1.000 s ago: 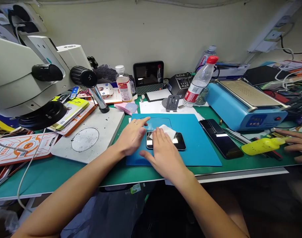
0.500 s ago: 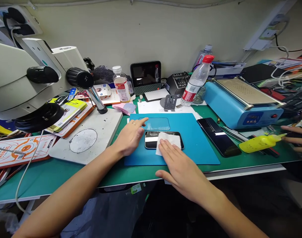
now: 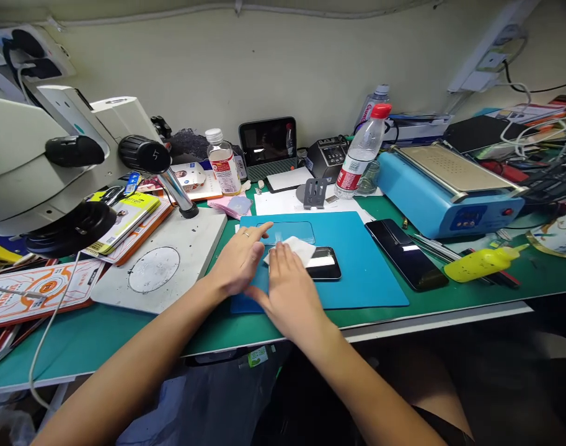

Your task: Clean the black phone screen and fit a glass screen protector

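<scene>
My right hand (image 3: 289, 291) lies flat with the fingers stretched out and together, palm down, pressing a white wipe (image 3: 294, 248) onto the left end of a black phone (image 3: 320, 264) — an open, flat grip that clasps nothing. My left hand (image 3: 238, 257) rests just beside it on the blue mat (image 3: 361, 266), fingers loosely extended and the forefinger pointing toward a clear rectangular film (image 3: 289, 230) at the mat's far edge; it appears to steady the phone's left end, though my right hand hides the contact. This grip is also open, with nothing enclosed.

The phone lies flat, screen up, near the middle of the mat, its long axis running left to right across the tabletop (image 3: 124, 334); only its right half shows, with a bright reflection across the glass.

A second dark phone (image 3: 406, 254) lies at an angle off the mat's right edge, and a yellow squeeze bottle (image 3: 480, 263) lies on its side beyond it, nozzle pointing right. A red-capped water bottle (image 3: 361, 155) leans behind the mat — its red-and-white label is too small to read. A microscope (image 3: 54, 155) stands at the left, beside orange-printed packaging (image 3: 41, 288) whose writing I cannot make out.
</scene>
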Demonstrator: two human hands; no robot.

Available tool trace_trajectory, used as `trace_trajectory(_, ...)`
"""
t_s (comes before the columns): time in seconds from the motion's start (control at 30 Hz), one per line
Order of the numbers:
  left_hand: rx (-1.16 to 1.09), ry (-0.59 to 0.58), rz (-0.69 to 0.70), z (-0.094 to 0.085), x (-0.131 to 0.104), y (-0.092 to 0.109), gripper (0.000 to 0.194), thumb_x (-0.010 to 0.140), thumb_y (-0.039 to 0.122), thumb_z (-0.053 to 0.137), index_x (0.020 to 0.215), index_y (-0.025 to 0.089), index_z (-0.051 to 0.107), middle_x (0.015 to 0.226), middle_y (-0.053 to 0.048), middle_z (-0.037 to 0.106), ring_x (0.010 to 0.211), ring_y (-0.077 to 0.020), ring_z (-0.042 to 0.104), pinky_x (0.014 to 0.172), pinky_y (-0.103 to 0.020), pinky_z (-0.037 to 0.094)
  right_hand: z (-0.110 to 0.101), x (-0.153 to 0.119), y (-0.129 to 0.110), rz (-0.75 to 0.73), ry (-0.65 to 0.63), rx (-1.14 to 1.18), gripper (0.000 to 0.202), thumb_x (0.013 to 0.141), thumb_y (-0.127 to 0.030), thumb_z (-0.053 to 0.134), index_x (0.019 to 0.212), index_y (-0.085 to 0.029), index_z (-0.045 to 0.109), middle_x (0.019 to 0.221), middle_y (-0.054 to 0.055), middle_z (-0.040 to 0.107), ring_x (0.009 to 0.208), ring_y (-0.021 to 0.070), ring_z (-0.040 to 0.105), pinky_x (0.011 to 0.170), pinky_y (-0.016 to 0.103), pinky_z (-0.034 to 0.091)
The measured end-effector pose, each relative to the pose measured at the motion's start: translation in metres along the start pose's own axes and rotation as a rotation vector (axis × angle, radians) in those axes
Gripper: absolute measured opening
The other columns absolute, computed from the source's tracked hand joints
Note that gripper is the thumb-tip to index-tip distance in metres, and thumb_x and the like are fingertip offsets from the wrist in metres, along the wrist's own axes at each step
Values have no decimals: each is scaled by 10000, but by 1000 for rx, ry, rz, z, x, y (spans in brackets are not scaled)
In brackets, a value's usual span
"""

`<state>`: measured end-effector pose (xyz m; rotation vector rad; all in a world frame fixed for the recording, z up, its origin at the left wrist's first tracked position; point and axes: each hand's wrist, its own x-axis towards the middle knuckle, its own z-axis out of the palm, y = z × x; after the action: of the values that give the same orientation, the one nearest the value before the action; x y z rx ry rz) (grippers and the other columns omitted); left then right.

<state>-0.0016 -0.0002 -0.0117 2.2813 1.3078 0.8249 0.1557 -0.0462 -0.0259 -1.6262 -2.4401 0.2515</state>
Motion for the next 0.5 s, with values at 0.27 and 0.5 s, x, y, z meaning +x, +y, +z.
trace_trajectory(0.27, -25, -18, -25, 1, -1, 1, 932, 972, 747, -10, 1498, 146, 471, 1256, -135, 671, 1087, -283, 571, 1021, -491, 453, -9, -42, 27, -329, 3, -18, 912, 970, -668, 472, 1546, 36, 404, 1638, 269, 328, 1545, 360, 314, 1256, 496, 326)
trace_trajectory(0.5, -32, -35, -50, 0, 0, 2, 928, 967, 756, -6, 1523, 171, 453, 1286, -127, 657, 1155, -296, 558, 1090, -514, 420, -32, -72, 85, -307, 5, -158, 823, 1023, -620, 383, 1544, 16, 414, 1618, 258, 380, 1496, 354, 412, 1183, 527, 440)
